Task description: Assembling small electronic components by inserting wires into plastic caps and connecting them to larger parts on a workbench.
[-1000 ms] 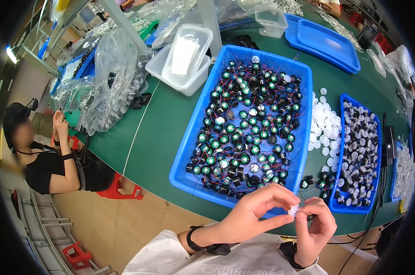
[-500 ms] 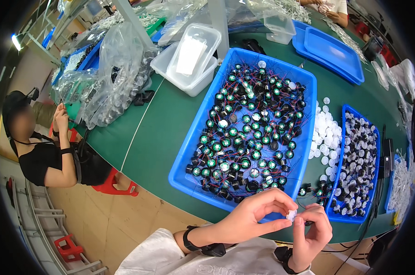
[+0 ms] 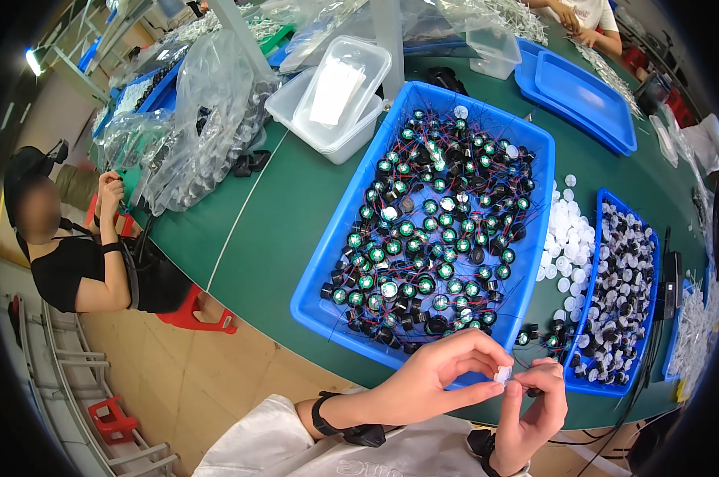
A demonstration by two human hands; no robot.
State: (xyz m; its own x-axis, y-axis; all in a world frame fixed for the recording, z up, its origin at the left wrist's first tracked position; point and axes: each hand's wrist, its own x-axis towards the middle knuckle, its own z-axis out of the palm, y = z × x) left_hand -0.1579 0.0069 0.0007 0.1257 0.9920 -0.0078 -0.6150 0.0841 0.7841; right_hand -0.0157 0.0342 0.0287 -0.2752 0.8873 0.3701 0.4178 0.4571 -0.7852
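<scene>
Just in front of the big blue tray's near edge, my left hand (image 3: 443, 380) pinches a small white plastic cap (image 3: 502, 374) between thumb and fingertips. My right hand (image 3: 540, 405) meets it from the right, its thumb and forefinger closed close to the cap. A small dark part shows in the right hand's curled fingers, mostly hidden by them. Beyond both hands, the large blue tray (image 3: 321, 262) holds many round black parts with green circuit boards and thin red and blue wires.
Loose white discs (image 3: 568, 238) lie right of the large tray. Beside them a smaller blue tray (image 3: 600, 208) holds black parts with clear caps. Clear plastic boxes (image 3: 327, 135), stacked blue trays (image 3: 590, 95) and plastic bags (image 3: 192, 135) stand farther back. A person (image 3: 81, 266) sits at left.
My hands stay together at the white cap, and the right hand's fingers have shifted slightly. The whole view has turned a little. At the far right, another person's hands have moved.
</scene>
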